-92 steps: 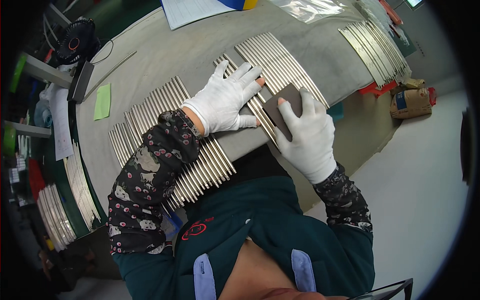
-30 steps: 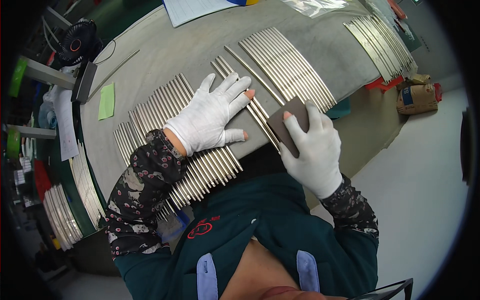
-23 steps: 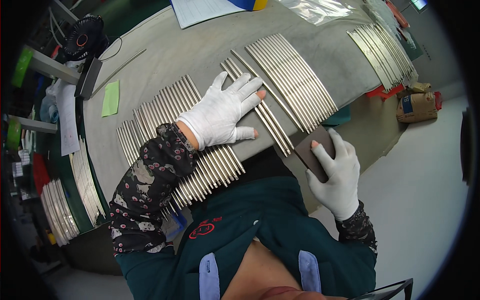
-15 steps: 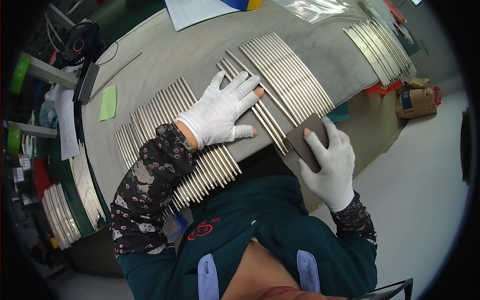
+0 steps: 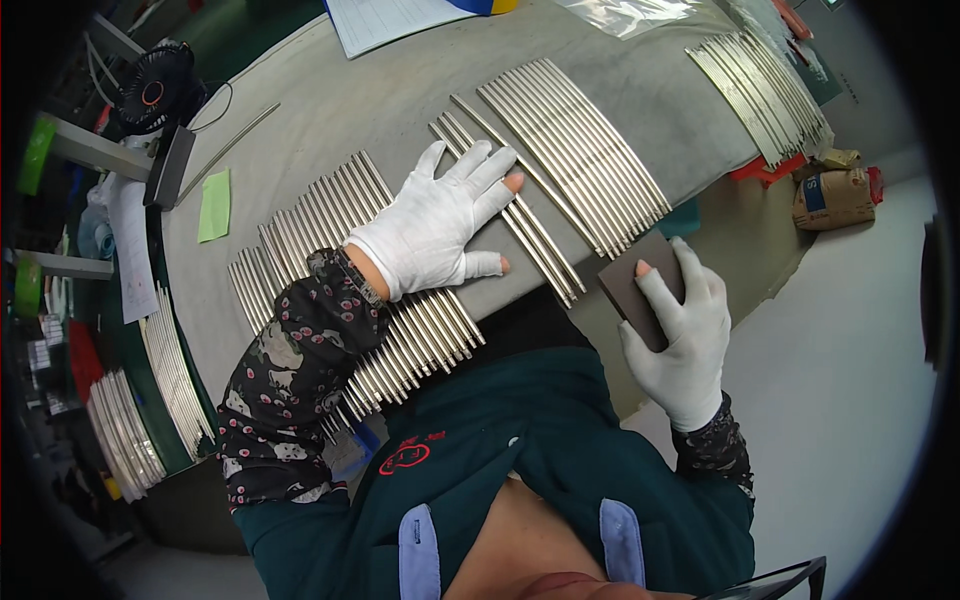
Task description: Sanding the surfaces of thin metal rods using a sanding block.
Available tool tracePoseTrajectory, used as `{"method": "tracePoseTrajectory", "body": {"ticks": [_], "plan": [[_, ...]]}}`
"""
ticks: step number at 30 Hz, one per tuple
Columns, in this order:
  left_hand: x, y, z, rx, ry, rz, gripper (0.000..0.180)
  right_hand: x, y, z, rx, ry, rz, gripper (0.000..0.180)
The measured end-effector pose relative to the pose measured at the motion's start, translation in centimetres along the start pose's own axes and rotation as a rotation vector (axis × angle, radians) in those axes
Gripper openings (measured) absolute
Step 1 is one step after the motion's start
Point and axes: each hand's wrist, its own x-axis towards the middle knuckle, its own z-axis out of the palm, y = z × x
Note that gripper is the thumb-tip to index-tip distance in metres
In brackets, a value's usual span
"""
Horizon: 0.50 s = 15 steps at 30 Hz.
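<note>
- the dark sanding block (image 5: 640, 287) sits in the right hand (image 5: 680, 335), pinched between the thumb on its near face and the fingers curled behind its far edge; it is held off the worktop's near edge, over the floor, not touching any rod.
- the right grip is pressed together on the block, the bare thumb tip showing through the cut glove.
- just up and to the left of that grip lie a few loose metal rods (image 5: 520, 215), slanting across the grey worktop (image 5: 330, 120).
- the left hand (image 5: 435, 225), in a white glove, lies flat on those loose rods, its grip spread wide with the fingers fanned and holding nothing; the fingertips rest on the rods.
- under the left wrist and forearm is a wider row of rods (image 5: 330, 270), packed side by side.
- beyond the left fingertips, another packed row of rods (image 5: 580, 150) lies well clear of the block.
- farther off to the upper right of the right grip is one more bundle of rods (image 5: 760, 85).
- far to the left of the left grip stand a small black fan (image 5: 155, 85) and a green note (image 5: 214, 205).
</note>
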Motion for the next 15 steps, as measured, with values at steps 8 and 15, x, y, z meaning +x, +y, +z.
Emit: {"method": "tracePoseTrajectory", "body": {"ticks": [8, 15], "plan": [[-0.5, 0.3, -0.1, -0.017, -0.012, -0.018, 0.092, 1.3, -2.3, 1.5, 0.022, -0.015, -0.061, 0.058], [-0.6, 0.1, 0.0, -0.039, -0.004, -0.01, 0.093, 4.3, -3.6, 2.8, -0.042, -0.024, -0.07, 0.053]]}}
